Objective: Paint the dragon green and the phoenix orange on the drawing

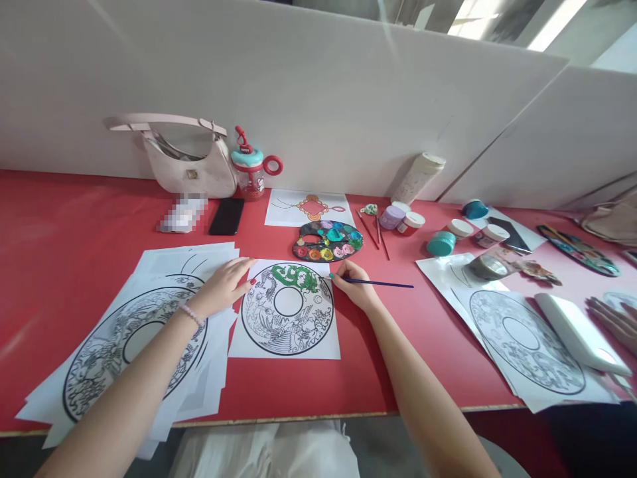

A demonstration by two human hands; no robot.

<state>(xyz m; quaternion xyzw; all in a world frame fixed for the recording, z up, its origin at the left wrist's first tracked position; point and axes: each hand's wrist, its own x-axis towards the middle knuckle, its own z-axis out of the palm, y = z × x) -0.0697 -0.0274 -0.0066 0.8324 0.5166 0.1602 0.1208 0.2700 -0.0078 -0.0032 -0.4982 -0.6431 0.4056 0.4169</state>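
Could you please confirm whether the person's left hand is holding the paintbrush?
No, the right hand holds the dark blue paintbrush, while the left hand lies by the drawing sheet's upper left corner.

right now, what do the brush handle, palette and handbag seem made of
Brush handle: painted wood or plastic, unclear; smooth, evenly dark blue. Palette: probably plastic, dark, with round paint wells. Handbag: likely leather or imitation, smooth, with pale, softly curved sides.

Matt paper sheet (288, 303); smooth brush handle (385, 283); plastic-looking palette (322, 244); smooth, faintly glossy tabletop (298, 390)
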